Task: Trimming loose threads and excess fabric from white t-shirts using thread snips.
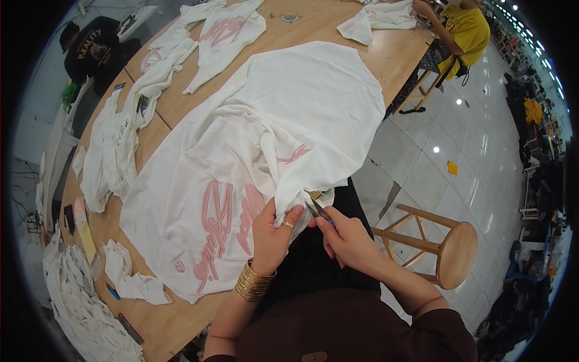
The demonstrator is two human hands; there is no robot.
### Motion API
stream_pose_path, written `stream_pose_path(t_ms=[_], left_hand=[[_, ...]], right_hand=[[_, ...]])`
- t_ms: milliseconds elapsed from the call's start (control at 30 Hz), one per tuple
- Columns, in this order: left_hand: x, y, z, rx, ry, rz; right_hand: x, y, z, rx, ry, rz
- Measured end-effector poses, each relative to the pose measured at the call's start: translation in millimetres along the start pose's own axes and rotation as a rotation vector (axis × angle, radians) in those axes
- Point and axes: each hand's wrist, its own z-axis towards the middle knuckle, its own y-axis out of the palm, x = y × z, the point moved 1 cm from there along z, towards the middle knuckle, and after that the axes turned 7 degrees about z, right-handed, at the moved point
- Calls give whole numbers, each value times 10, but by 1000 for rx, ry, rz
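A large white garment [307,84] with pink lettering is spread over the table and hangs past its near edge toward me. My left hand [272,232], with gold bangles on its wrist, pinches a gathered edge of the garment between thumb and fingers. My right hand [347,238] is closed around small thread snips [319,212], metal-bladed with a bit of blue at the grip. The blades point up and left, at the fabric edge just beside my left fingers. Whether they touch a thread is too small to tell.
More white garments [229,30] lie along the wooden table [175,111]. A white fabric pile [78,301] sits at lower left. A wooden stool [455,256] stands on the tiled floor at right. One person in yellow [467,33] sits far right; another in black [96,51] is far left.
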Motion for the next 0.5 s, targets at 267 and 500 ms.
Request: stream_pose_path(t_ms=[267,500], left_hand=[[-13,26,-9,34,45,65],[-14,21,3,24,53,11]], right_hand=[[178,46,61,74,-59,239],[224,112,115,49,-36,469]])
